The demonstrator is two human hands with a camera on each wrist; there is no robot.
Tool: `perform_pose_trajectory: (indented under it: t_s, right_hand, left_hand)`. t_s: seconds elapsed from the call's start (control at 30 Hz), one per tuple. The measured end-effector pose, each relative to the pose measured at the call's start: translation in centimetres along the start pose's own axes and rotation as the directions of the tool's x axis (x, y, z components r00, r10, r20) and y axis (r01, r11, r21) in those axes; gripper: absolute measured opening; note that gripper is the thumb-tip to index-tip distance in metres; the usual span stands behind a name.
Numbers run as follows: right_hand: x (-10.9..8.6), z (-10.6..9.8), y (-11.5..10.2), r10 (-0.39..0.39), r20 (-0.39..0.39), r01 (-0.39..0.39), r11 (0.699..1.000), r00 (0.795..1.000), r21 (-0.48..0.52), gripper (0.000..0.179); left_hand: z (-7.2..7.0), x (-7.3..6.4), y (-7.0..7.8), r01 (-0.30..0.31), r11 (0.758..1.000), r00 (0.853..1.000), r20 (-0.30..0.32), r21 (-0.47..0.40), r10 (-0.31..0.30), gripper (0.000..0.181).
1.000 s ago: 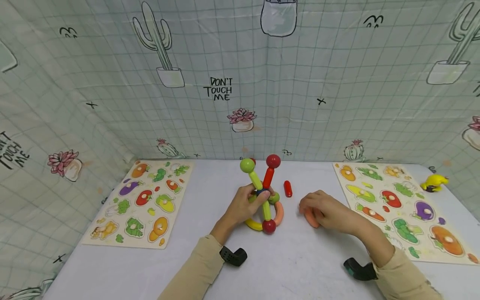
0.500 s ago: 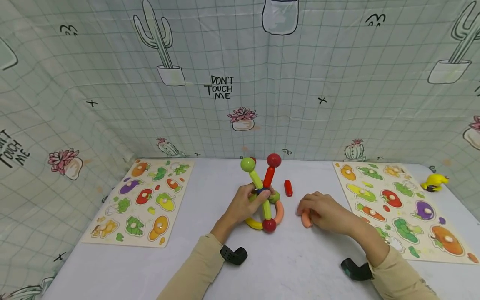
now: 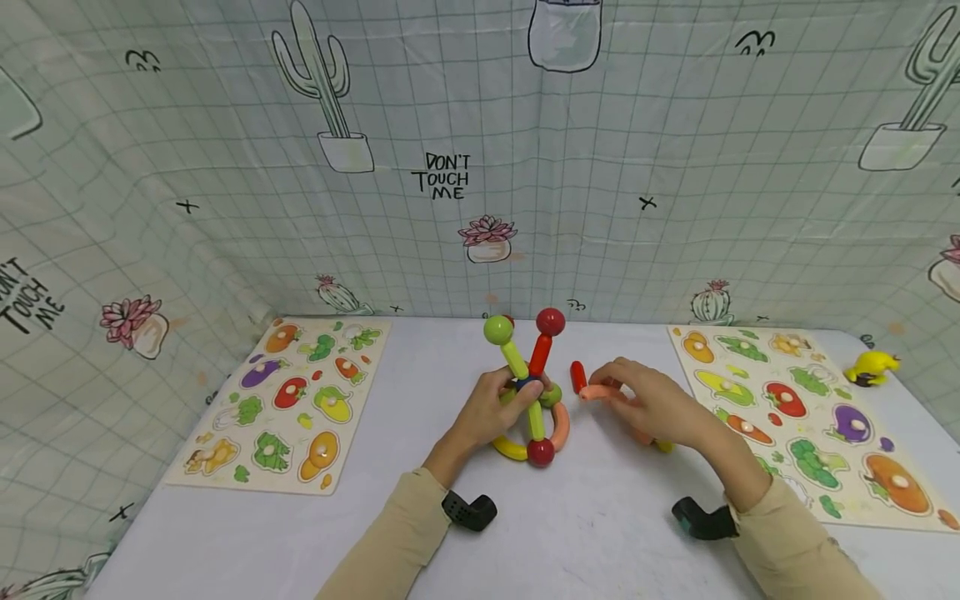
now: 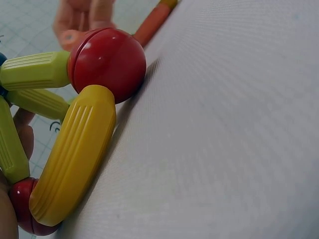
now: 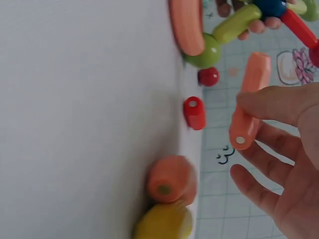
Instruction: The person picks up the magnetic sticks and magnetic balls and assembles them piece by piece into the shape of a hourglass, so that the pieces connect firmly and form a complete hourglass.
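Observation:
My left hand (image 3: 480,412) grips a magnetic ball-and-stick model at its dark blue ball (image 5: 271,5). Lime and red sticks fan upward, ending in a lime ball (image 3: 498,330) and a red ball (image 3: 551,322). Curved yellow (image 4: 75,154) and salmon (image 3: 560,427) sticks join balls low on the model, at the table. Between thumb and fingers, my right hand (image 3: 660,404) pinches a loose curved salmon stick (image 5: 258,69), held just right of the model. A short red stick (image 5: 194,113) lies on the table close by.
Below the right hand lie another salmon piece (image 5: 169,179) and a yellow piece (image 5: 162,224). Wooden vegetable puzzle boards flank the table, one left (image 3: 351,442) and one right (image 3: 686,342). A yellow toy (image 3: 872,367) sits far right. Cactus-print cloth (image 3: 600,167) hangs behind.
My right hand has moved left and picked up the salmon stick from the table, uncovering salmon and yellow pieces behind it. The left hand and the model stay put.

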State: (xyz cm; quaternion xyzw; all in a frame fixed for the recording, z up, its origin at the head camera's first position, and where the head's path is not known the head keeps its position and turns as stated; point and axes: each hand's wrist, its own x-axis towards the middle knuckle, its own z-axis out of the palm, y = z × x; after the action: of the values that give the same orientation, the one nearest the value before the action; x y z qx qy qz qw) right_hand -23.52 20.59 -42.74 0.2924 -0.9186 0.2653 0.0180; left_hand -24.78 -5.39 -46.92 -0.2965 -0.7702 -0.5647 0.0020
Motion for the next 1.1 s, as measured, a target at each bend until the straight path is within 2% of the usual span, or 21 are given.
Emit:
perform_pose_trajectory:
  t_s: [0.13, 0.3, 0.57, 0.8, 1.1]
  right_hand:
    - [1.3, -0.9, -0.3, 0.05, -0.07, -0.047, 0.998, 0.996, 0.049, 0.024]
    - [3.1, -2.2, -1.0, 0.094, -0.144, -0.084, 0.994, 0.985, 0.075, 0.032]
    - [6.5, -3.9, -2.7, 0.192, -0.209, -0.162, 0.975, 0.959, 0.154, 0.049]
    - [9.0, -4.6, -4.2, 0.224, -0.261, -0.171, 0.963, 0.939, 0.209, 0.054]
    - [11.1, -4.2, -6.0, 0.196, -0.289, -0.125, 0.961, 0.937, 0.246, 0.054]
  left_hand:
    - [0.0, 0.0, 0.1, 0.005, 1.0, 1.0, 0.001, -0.001, -0.005, 0.036]
    - [0.0, 0.0, 0.2, 0.007, 1.0, 1.0, 0.008, -0.004, -0.007, 0.037]
    - [-0.1, 0.0, 0.1, 0.021, 1.0, 1.0, -0.002, 0.003, -0.021, 0.035]
    - [-0.1, 0.0, 0.1, 0.013, 1.0, 1.0, -0.006, 0.021, -0.013, 0.035]
    - [-0.2, 0.1, -0.1, -0.004, 1.0, 1.0, -0.004, 0.023, 0.004, 0.036]
